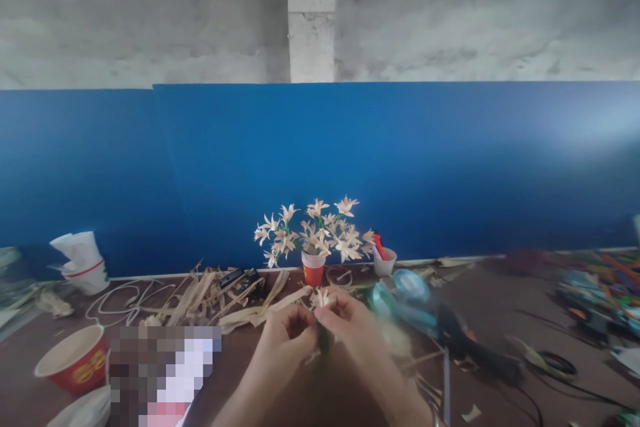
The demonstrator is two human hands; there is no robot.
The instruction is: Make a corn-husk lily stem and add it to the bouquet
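Close together above the brown table, my left hand [291,335] and my right hand [349,320] work on one pale flower [322,298] that looks made of dried husk. The right fingers are closed around the flower near its petals. On the left, thumb and forefinger pinch together just below it; what lies between them is hidden. A blurred dark green part shows under the flower. Right behind my hands, a red and white paper cup [313,269] holds a bunch of similar cream flowers [320,233] on green stems.
Dried husk strips [210,300] and a white cable [127,303] lie left of the hands. A red paper bowl [75,359] stands front left. To the right are teal tape rolls [411,285], a blurred black tool [475,347], and a white cup [385,263] with a red-handled item. A blue partition [320,147] closes the back.
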